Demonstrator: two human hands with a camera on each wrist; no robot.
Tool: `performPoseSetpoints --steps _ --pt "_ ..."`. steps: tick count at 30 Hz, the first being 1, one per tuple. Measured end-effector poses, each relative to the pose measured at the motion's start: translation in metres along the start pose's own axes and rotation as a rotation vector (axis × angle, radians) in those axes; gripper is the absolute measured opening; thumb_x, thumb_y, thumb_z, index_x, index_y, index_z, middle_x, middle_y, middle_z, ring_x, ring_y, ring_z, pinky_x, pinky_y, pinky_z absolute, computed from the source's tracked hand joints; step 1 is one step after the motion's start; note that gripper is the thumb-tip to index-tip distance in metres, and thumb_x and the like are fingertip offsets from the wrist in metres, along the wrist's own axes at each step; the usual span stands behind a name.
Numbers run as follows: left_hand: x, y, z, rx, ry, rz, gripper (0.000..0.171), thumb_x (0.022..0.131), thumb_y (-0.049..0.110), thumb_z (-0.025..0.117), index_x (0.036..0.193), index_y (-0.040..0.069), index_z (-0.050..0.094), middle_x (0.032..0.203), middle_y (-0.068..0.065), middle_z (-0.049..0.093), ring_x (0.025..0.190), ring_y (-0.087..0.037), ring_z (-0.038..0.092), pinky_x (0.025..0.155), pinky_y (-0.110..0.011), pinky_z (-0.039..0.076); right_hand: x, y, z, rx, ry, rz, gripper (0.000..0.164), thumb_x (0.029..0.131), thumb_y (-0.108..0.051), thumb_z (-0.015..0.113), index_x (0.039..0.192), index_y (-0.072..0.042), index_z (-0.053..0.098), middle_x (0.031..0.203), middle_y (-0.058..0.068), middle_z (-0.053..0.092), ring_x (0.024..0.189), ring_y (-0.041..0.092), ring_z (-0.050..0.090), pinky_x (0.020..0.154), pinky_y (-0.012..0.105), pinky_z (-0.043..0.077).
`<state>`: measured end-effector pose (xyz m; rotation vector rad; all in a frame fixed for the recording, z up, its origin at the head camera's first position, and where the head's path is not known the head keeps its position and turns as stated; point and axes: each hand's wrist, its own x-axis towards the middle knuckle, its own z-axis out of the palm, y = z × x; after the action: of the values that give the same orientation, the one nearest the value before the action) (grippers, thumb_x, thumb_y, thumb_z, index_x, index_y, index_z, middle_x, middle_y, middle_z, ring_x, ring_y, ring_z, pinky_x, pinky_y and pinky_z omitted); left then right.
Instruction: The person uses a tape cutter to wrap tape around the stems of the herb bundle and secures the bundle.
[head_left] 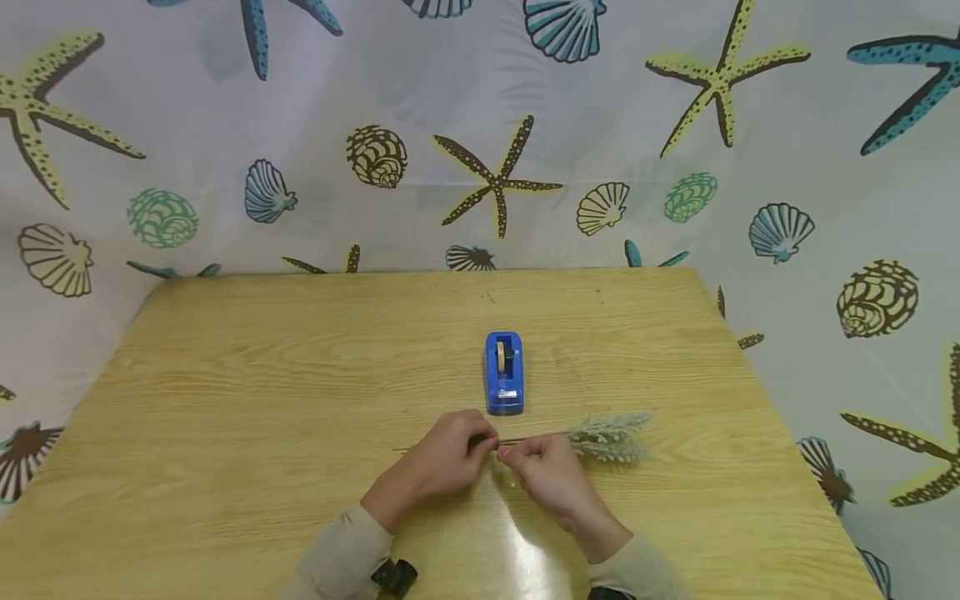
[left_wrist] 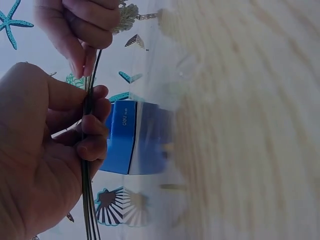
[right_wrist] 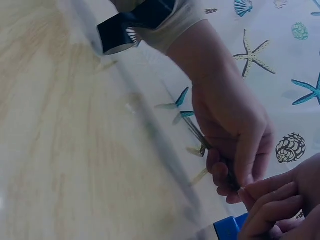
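Observation:
A thin bundle of dark flower stems (left_wrist: 89, 195) lies across the fingers of my left hand (head_left: 450, 454), which grips it between thumb and curled fingers. The bare stem ends stick out to the left of that hand. Just to the right, my right hand (head_left: 551, 479) pinches the stems with thumb and forefinger, its fingertips right beside the left thumb. Pale green, fluffy flower heads (head_left: 611, 437) extend past the right hand. In the left wrist view, the right fingers (left_wrist: 90, 30) come down on the stems above the left hand. The right fingertips partly hide the pinched spot.
A blue tape dispenser (head_left: 504, 375) with a tape roll stands on the wooden table (head_left: 300, 358) just beyond the hands. A white cloth (head_left: 315, 100) printed with shells and starfish hangs behind the table and along its sides. Black straps (head_left: 393, 577) circle both sleeves.

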<state>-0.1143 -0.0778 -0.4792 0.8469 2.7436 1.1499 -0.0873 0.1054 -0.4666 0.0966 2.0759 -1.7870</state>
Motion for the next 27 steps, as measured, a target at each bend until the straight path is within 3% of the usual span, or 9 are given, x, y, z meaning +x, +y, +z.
performPoseSetpoints --steps 6,9,13,17,19,22,25,27 --pt "0.001 0.0 0.002 0.016 -0.061 -0.02 0.015 0.096 0.011 0.061 0.092 0.007 0.075 0.084 0.002 0.067 0.079 -0.008 0.06 0.076 -0.026 0.053 0.003 0.011 0.001 -0.109 0.075 -0.043 0.022 0.091 -0.015 0.069 0.092 0.006 0.074 0.05 -0.009 0.045 0.042 0.004 0.031 0.039 0.018 0.026" --pt "0.002 0.0 0.003 0.03 -0.077 -0.014 0.015 0.097 0.012 0.062 0.092 0.007 0.075 0.084 0.002 0.068 0.079 -0.008 0.06 0.075 -0.026 0.053 0.003 0.013 0.003 -0.177 0.114 -0.086 0.02 0.091 -0.015 0.069 0.091 0.003 0.076 0.051 -0.006 0.052 0.041 0.003 0.033 0.039 0.018 0.027" --pt "0.005 0.002 0.002 0.041 -0.08 0.0 0.014 0.097 0.01 0.062 0.091 0.006 0.075 0.084 0.001 0.068 0.077 -0.008 0.059 0.073 -0.026 0.052 0.001 0.012 0.002 -0.361 0.167 -0.2 0.02 0.091 -0.018 0.07 0.081 -0.002 0.079 0.051 -0.003 0.059 0.038 0.001 0.036 0.038 0.016 0.027" --pt "0.012 0.004 0.002 0.061 -0.081 0.027 0.015 0.097 0.01 0.062 0.09 0.006 0.074 0.082 0.001 0.067 0.075 -0.007 0.057 0.071 -0.025 0.051 -0.002 0.002 -0.01 -0.595 0.191 -0.382 0.021 0.09 -0.018 0.073 0.073 -0.006 0.077 0.047 -0.008 0.052 0.037 -0.003 0.034 0.038 0.015 0.025" --pt "0.014 0.005 0.002 0.066 -0.078 0.036 0.014 0.097 0.011 0.062 0.09 0.006 0.074 0.082 0.001 0.066 0.074 -0.007 0.056 0.071 -0.025 0.051 -0.002 -0.005 -0.017 -0.73 0.189 -0.497 0.015 0.088 -0.019 0.076 0.077 -0.009 0.077 0.054 -0.011 0.052 0.044 -0.002 0.037 0.042 0.016 0.03" --pt "0.014 0.003 0.002 0.062 -0.075 0.017 0.014 0.097 0.011 0.063 0.089 0.006 0.074 0.081 0.003 0.065 0.073 -0.006 0.055 0.07 -0.024 0.05 0.003 -0.015 -0.026 -0.933 0.142 -0.64 0.011 0.086 -0.024 0.079 0.086 -0.014 0.076 0.074 -0.007 0.056 0.065 0.007 0.047 0.064 0.025 0.04" --pt "0.013 0.001 0.001 0.044 -0.074 -0.02 0.015 0.097 0.011 0.062 0.087 0.008 0.073 0.079 0.004 0.064 0.072 -0.005 0.054 0.068 -0.024 0.049 0.011 -0.017 -0.029 -1.091 0.076 -0.694 0.017 0.086 -0.031 0.079 0.094 -0.017 0.072 0.093 -0.005 0.059 0.085 0.014 0.054 0.08 0.036 0.039" --pt "0.012 0.001 0.001 0.031 -0.077 -0.03 0.015 0.097 0.011 0.062 0.086 0.008 0.073 0.079 0.004 0.065 0.073 -0.005 0.055 0.069 -0.024 0.049 0.016 -0.015 -0.027 -1.165 0.063 -0.709 0.017 0.087 -0.033 0.077 0.093 -0.018 0.07 0.093 -0.006 0.061 0.085 0.014 0.057 0.079 0.037 0.039"
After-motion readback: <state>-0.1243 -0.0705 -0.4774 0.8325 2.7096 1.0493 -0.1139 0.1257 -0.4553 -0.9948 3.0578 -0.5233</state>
